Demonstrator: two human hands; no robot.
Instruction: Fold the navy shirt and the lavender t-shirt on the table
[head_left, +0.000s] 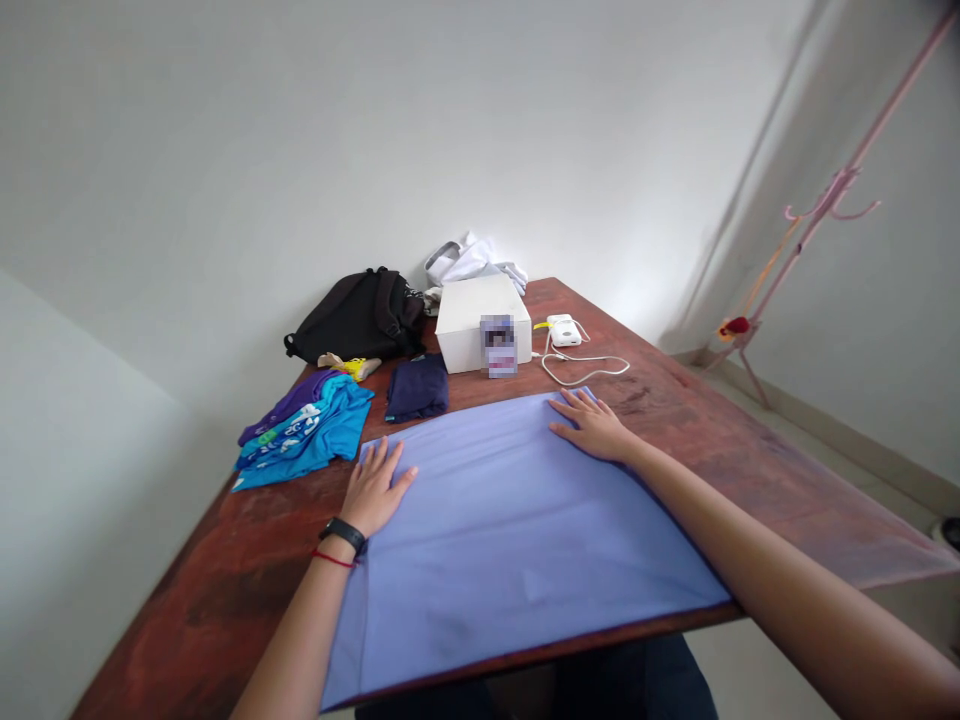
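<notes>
A lavender cloth (517,530) lies spread flat on the reddish-brown wooden table (750,470), reaching to the near edge. My left hand (375,488) rests flat on the cloth's far left corner, fingers stretched out; a black band and a red string circle that wrist. My right hand (592,424) lies flat on the far right corner, fingers spread. Neither hand holds anything.
To the left lies a pile of blue and purple folded clothes (307,428), with a dark navy folded piece (417,388) beside it. Behind stand a black backpack (352,315), a white box (480,322), white cloth, and a small white device with cord (564,330). A pink coat stand (817,205) stands right.
</notes>
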